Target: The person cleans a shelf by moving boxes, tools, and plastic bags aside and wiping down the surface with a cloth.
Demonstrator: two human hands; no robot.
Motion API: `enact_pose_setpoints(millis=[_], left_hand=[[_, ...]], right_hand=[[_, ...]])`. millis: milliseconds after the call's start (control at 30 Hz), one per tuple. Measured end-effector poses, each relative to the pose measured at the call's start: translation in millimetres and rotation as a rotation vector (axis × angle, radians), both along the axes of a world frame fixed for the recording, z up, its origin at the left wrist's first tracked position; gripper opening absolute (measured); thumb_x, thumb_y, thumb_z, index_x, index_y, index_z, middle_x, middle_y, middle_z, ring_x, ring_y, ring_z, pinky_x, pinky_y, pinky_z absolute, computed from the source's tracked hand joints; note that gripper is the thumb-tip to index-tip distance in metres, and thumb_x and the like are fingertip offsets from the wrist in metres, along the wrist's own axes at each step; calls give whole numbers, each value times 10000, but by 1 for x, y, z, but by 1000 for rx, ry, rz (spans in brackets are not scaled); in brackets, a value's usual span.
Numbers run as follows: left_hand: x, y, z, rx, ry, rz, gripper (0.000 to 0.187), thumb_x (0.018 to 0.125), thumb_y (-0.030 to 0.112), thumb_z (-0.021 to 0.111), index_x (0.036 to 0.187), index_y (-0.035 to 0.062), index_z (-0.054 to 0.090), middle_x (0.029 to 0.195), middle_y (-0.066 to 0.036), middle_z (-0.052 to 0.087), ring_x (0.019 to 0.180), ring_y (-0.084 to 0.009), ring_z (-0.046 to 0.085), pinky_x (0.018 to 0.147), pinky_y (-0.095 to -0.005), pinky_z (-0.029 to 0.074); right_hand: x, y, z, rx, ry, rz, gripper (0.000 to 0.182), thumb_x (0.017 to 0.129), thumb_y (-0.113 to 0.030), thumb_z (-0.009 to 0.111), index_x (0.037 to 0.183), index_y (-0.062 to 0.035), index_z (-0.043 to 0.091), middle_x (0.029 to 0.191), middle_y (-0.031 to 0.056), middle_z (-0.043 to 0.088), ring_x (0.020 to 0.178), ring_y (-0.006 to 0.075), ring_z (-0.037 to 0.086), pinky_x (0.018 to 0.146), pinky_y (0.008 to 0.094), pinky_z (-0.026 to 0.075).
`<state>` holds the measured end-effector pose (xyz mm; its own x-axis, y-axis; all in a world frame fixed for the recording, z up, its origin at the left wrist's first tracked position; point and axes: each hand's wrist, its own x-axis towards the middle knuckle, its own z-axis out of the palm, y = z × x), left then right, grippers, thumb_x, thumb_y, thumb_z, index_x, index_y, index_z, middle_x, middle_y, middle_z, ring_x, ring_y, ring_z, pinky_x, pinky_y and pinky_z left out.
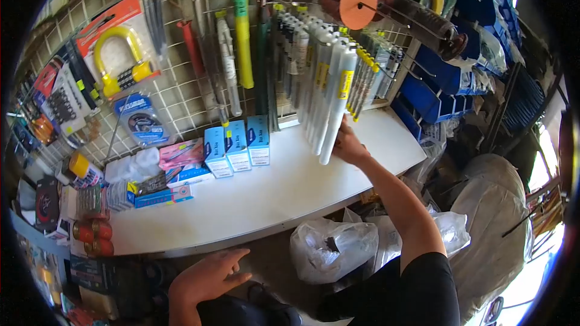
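Head view: left hand (210, 278) empty, thumb and fingers apart, short of the white shelf (284, 196). Farther on, the right hand (350, 145) is at the hanging white tubes (336, 108), low down; its hidden fingertips leave the grip uncertain. Light, low contact should limit swinging.

A white shelf (284, 190) fronts a wire-grid wall (173, 93)

You have a yellow padlock (125, 79) hanging far left, red containers (101, 229) near left, three blue boxes (238, 145) upright along the far side of the white counter (302, 184), blue bins (418, 99) far right, and, near right, what may be a grey sack (486, 211).
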<state>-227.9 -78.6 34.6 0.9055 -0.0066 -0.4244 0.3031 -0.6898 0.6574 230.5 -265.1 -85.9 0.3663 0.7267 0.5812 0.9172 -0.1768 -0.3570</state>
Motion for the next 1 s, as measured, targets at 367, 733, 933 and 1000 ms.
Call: enact_pose_setpoints(millis=[367,733,933,1000], left_hand=[[24,-15,1,7,100,-24,630,942,372,623,1408,1,418,1012,-182,618,958,-304,615,844,-402,491],[87,-40,10,162,313,-64,668,923,381,626,1422,2,397,1076,-202,616,980,-340,614,890,-425,488],[90,-49,9,199,250,-136,668,929,421,602,1431,31,398,1096,-196,610,1009,-341,617,895,-423,490],[91,-51,9,205,324,-65,653,929,418,603,1422,35,411,1086,-190,615,1002,-332,620,889,-416,493]], right_hand=[[116,-79,7,-192,29,-41,318,914,-40,540,1204,-138,626,1260,89,608,1206,287,553,1001,382,452],[124,-123,2,117,-261,-323,262,781,14,621,1035,-24,670,1065,152,680,1010,308,650,885,389,512],[65,-78,-1,-170,-13,277,357,852,-61,613,1206,-105,630,1257,109,613,1220,287,538,1015,392,442],[86,-82,4,-291,119,121,395,889,-82,577,1281,-123,583,1281,91,606,1231,289,528,1048,394,422]])
